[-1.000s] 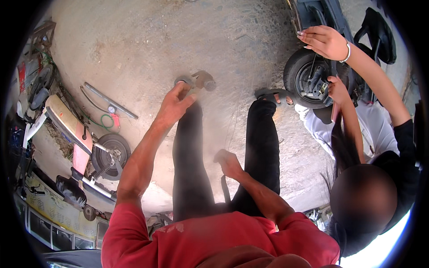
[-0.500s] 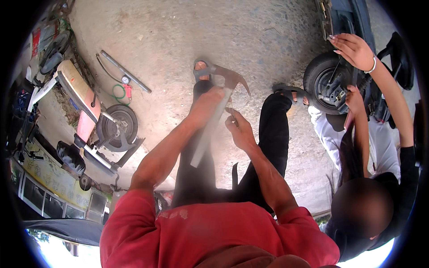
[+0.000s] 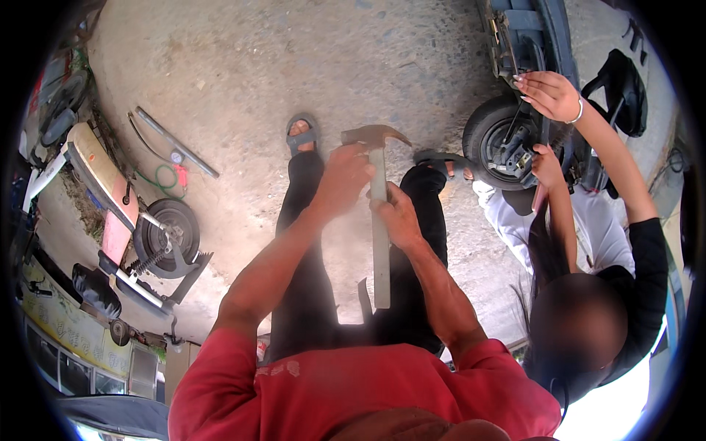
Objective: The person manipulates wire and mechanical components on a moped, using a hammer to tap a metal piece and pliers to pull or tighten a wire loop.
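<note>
A claw hammer [image 3: 381, 264] is in front of me, its metal head at the far end and its flat grey handle pointing back toward my body. My left hand [image 3: 344, 176] is closed at the neck, just below the head. Lower down, my right hand [image 3: 398, 215] grips the handle from its right side, thumb along the near face. The undersides of both hands are hidden, and whether the right one also holds something small cannot be seen.
On the left stands a motorbike [image 3: 99, 173]; a floor pump [image 3: 176, 141] with a gauge and green hose lies beside it. At right a person [image 3: 588, 242] works at a vehicle wheel [image 3: 504, 143]. A black seat-like part [image 3: 621, 92] lies beyond.
The hammer has swung from a slant to nearly straight, handle toward me. My right hand, which had a small thin dark thing at its fingers, is now against the handle. The whole view has shifted.
</note>
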A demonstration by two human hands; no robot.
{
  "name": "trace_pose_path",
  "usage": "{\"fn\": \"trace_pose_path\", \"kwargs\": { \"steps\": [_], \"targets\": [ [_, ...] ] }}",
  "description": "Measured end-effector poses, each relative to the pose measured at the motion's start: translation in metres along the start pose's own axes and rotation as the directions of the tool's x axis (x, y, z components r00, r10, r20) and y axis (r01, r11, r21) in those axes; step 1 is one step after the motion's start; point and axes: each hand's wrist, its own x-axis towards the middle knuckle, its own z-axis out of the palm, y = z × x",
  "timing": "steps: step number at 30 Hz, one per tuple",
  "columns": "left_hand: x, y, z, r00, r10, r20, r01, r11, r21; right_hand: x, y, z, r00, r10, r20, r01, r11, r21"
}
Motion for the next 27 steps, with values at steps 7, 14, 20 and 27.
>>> {"fn": "trace_pose_path", "kwargs": {
  "steps": [7, 14, 20, 27],
  "targets": [
    [-0.007, -0.003, 0.001, 0.935, -0.303, -0.182, 0.255, 0.935, -0.245, -0.012, -0.009, 0.003, 1.000, -0.013, -0.001, 0.013, 0.999, 0.034],
    [0.044, -0.008, 0.004, 0.682, -0.493, 0.541, 0.518, -0.197, -0.833, -0.012, -0.006, 0.008, 0.997, 0.062, -0.043, -0.056, 0.988, 0.141],
    [0.132, 0.008, 0.039, 0.729, -0.522, 0.443, 0.462, -0.103, -0.881, -0.015, 0.025, -0.039, 0.996, 0.069, -0.056, -0.046, 0.940, 0.339],
    [0.206, 0.022, 0.121, 0.844, -0.437, 0.310, 0.497, 0.424, -0.757, -0.015, 0.074, -0.103, 0.984, 0.158, -0.087, -0.094, 0.863, 0.496]
  ]
}}
